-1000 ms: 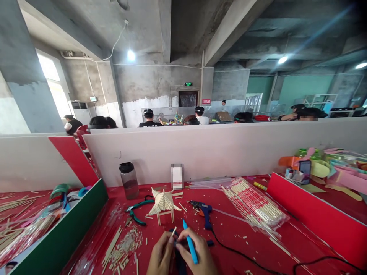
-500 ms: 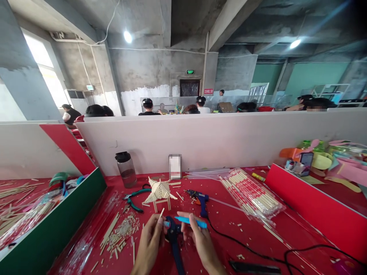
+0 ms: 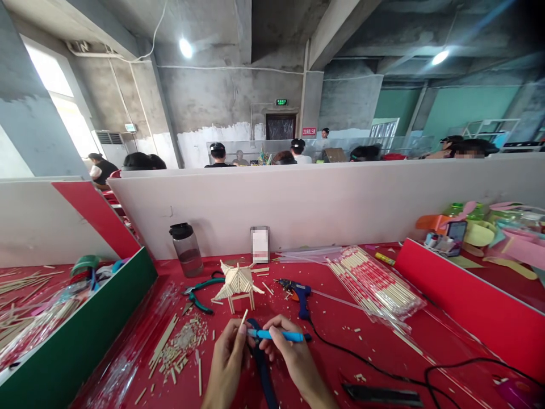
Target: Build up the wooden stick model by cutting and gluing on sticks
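My left hand (image 3: 229,355) is closed on a short wooden stick (image 3: 244,318), which points up from between thumb and fingers. In my right hand (image 3: 289,349) is a light blue pen (image 3: 281,336), its tip at the stick by my left thumb. A dark blue cutter tool (image 3: 263,378) lies below and between both hands, partly hidden by them. Just beyond my hands stands a small stick model (image 3: 237,281) with a pointed, star-like roof on legs.
Green-handled pliers (image 3: 200,301) and wood scraps (image 3: 183,341) lie left. A blue glue gun (image 3: 302,298) with black cable and bagged sticks (image 3: 378,284) lie right. A bottle (image 3: 186,253) and phone (image 3: 260,244) stand behind. Low dividers (image 3: 477,312) flank the table; people sit beyond.
My right hand has moved left and its fingers have closed around the pen, bringing the tip to the stick. The view has shifted slightly.
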Tool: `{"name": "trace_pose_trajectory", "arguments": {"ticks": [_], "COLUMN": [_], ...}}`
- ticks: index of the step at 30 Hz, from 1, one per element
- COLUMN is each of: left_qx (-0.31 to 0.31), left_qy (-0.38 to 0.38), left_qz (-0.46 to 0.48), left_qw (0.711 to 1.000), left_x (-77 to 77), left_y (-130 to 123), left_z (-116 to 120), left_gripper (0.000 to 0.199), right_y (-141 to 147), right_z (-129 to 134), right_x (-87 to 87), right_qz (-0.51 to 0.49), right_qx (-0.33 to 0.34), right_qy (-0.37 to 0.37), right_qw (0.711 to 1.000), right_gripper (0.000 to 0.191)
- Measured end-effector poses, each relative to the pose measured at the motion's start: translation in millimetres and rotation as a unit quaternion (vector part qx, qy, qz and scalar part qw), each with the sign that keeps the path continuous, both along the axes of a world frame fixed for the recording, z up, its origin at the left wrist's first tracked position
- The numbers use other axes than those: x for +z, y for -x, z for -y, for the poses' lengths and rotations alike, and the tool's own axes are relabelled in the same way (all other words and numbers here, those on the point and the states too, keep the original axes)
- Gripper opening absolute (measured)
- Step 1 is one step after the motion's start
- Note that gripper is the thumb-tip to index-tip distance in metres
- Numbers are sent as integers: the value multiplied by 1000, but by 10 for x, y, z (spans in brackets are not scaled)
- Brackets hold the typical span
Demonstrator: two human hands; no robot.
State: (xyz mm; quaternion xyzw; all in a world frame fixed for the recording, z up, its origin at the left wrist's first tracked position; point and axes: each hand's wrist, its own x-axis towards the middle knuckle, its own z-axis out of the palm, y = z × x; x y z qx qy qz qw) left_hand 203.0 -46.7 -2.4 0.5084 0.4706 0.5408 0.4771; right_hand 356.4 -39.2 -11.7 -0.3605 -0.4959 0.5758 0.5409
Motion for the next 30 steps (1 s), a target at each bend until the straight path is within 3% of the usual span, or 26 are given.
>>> {"name": "trace_pose_trajectory", "arguments": {"ticks": [6,11,18,21,23,26,30], "left_qx": [15,33,31,30,25,22,38], "left_qy": [2,-2,-14,-19,-24,-34,-63], "left_qz": [-4,-20,-62,-69,-75,-83,-91], "left_qw": [1000,999,998,997,997,996,993], "left_x": [-8,-32,13,7,-15,-56,-85], "left_y": [15,58,67,73,82,95,98], "left_z": [-3,-11,-3,-1,0,2,12], "left_gripper": [44,47,48,48,47,43,41], "right_y": [-18,-124,-286,-298,-277,-203,-93], "right_z": [-18,-13,24,42,69,120,164], "right_x": [-13,-20,146,176,156,102,87], "right_qz": [46,70,113,149,195,284,317], "right_qx": [-22,-21,102,122,105,18,-52], "right_qy": [10,76,71,63,39,-23,-54], "right_qw": [999,994,986,979,974,959,946], "right_gripper": [42,52,46,46,43,35,31]}}
